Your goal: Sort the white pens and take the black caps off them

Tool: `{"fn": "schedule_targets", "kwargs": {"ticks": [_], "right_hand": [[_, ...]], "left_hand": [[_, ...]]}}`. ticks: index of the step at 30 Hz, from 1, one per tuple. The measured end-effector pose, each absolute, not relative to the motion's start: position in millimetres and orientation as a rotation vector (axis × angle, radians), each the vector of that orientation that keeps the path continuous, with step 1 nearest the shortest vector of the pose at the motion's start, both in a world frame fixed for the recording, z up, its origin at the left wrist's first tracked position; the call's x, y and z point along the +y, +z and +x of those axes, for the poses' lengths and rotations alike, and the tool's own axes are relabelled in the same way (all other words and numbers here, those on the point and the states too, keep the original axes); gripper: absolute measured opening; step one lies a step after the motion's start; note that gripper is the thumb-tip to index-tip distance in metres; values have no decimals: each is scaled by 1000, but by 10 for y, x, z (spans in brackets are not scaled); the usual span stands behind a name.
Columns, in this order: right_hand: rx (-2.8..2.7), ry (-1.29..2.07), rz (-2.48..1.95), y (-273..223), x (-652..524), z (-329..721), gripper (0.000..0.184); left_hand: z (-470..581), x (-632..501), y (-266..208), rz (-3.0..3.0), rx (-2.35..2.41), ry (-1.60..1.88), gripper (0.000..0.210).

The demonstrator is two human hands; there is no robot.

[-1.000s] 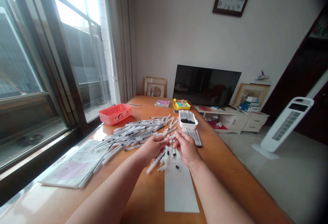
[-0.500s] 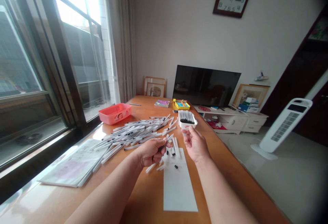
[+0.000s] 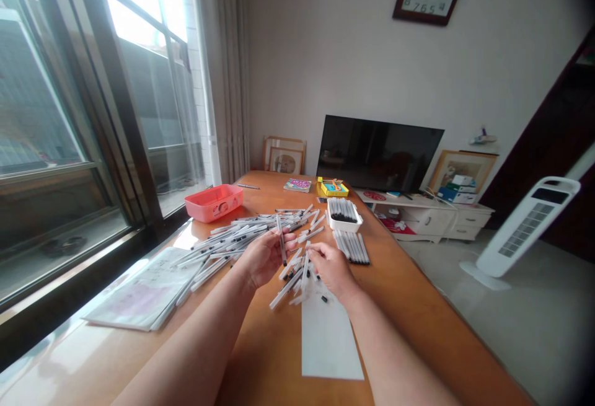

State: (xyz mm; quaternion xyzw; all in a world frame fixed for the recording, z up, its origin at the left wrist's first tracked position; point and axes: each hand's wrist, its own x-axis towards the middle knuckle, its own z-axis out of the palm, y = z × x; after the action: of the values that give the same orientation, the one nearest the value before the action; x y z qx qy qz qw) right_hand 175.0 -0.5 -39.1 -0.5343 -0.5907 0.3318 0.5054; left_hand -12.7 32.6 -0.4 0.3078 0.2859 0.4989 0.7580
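In my left hand (image 3: 268,256) a slim pen (image 3: 281,246) with a clear barrel and dark tip stands nearly upright, held between thumb and fingers. My right hand (image 3: 333,271), just to its right, pinches a whitish translucent pen piece (image 3: 306,263); whether it is a cap or a barrel I cannot tell. Beneath the hands lie loose clear pen pieces (image 3: 286,288) and small black plugs (image 3: 324,299), partly on a white paper strip (image 3: 331,347). Beyond my left hand spreads a big heap of pens (image 3: 242,232).
A white box (image 3: 344,225) of pens stands beyond my right hand, with a row of pens (image 3: 352,248) before it. A red plastic bin (image 3: 214,203), papers (image 3: 134,294), a booklet (image 3: 297,185) and a yellow box (image 3: 333,188) share the wooden table (image 3: 260,356).
My right hand has come left and nearer, beside my left hand. The left hand has turned, its fingers opening out so the pen shows upright. The view has shifted slightly.
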Motion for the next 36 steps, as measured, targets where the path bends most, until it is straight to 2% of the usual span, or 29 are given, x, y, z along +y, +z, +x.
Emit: {"fn": "schedule_targets", "kwargs": {"ticks": [7,12,15,22,30,36], "right_hand": [[-1578,1163,-1161,-301,-177,1539,44],[-1474,1245,-1128,-305,-170,1534,39],[-1436,1186,-1179,-283,-158,1575,37],[-1585,789,-1221,-249,-149,1589,27],[-1559,957,-1236,-216,-190,1599,39],[-1491,887,-1169,-229,-162,1584,28]], "left_hand": [[-93,304,-24,660,602,1147,13],[-92,295,-34,725,567,1162,13],[-93,300,-55,825,583,1175,17],[-73,321,-90,893,715,1267,32],[-77,333,-89,867,708,1264,36],[-62,323,-91,888,708,1277,35]]}}
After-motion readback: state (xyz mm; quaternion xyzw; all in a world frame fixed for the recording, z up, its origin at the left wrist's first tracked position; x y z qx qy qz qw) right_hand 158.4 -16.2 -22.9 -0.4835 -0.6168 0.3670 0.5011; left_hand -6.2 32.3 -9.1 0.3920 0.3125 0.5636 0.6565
